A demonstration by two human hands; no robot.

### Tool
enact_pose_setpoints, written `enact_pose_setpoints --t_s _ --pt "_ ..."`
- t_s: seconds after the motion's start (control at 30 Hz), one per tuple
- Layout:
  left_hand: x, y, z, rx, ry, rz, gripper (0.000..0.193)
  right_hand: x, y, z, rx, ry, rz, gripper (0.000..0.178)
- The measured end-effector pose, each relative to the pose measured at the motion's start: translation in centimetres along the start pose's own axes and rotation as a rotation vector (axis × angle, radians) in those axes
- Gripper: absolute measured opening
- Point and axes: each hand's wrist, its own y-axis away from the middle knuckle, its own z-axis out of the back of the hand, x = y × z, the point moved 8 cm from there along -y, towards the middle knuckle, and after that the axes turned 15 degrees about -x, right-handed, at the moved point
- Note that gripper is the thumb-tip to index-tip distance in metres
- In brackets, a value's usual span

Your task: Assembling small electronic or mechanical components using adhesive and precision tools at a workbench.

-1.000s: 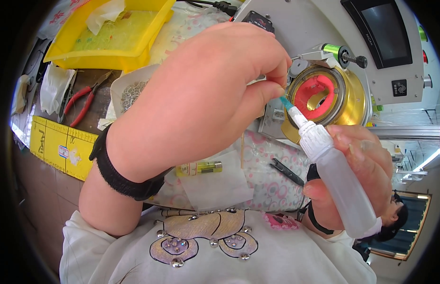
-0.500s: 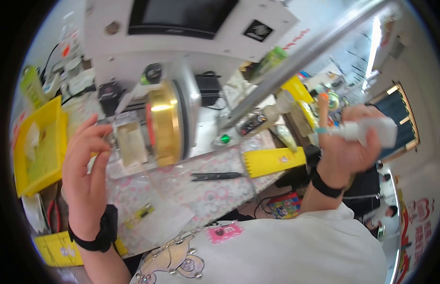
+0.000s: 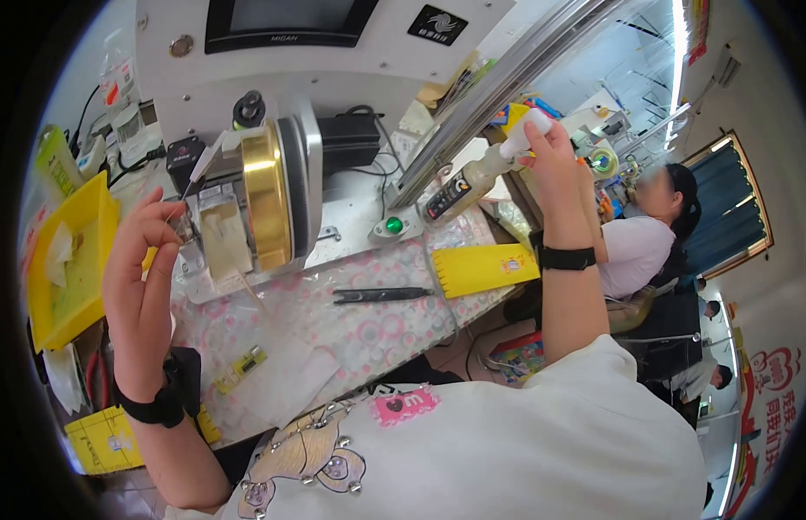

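Note:
My left hand (image 3: 141, 260) is at the left side of a benchtop machine, thumb and index finger pinched beside a small metal part. What lies between those fingertips is too small to make out. Just to their right are a pale block (image 3: 225, 234) and the machine's gold wheel (image 3: 266, 195), with a dark wheel behind it. Over on the right, my right hand (image 3: 554, 165) grips a white cap-like piece (image 3: 526, 130) at the top of a clear bottle (image 3: 476, 180) with a dark label. The bottle leans in my view; whether cap and bottle neck are joined, I cannot tell.
Black tweezers (image 3: 381, 295) and a yellow toothed scraper (image 3: 485, 269) lie on the flower-patterned table cover. A yellow tray (image 3: 74, 260) stands at the left, red-handled pliers (image 3: 98, 377) near it. A metal post (image 3: 498, 87) slants above the bottle. Another person (image 3: 641, 234) sits at the right.
My right hand has swung left and away from me, bringing the white piece to the clear bottle's top. My left hand stays beside the machine. The view has shifted slightly.

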Motion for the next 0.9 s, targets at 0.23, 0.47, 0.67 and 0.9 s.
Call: enact_pose_setpoints --t_s 0.23,0.47,0.67,0.9 --pt "-0.4 0.0 -0.1 -0.013 -0.02 -0.068 0.005 0.3 17.8 -2.5 0.345 0.406 0.66 0.029" --pt "-0.4 0.0 0.3 -0.025 -0.031 -0.116 0.006 -1.5 23.6 -8.7 0.677 0.587 0.839 0.029" --pt "-0.3 0.1 0.2 -0.022 -0.005 -0.134 0.008 5.3 22.8 -4.9 0.478 0.406 0.948 0.033" --pt "-0.8 -0.3 0.2 -0.002 -0.045 -0.133 0.008 11.7 22.1 -1.0 0.493 0.16 1.178 0.04"
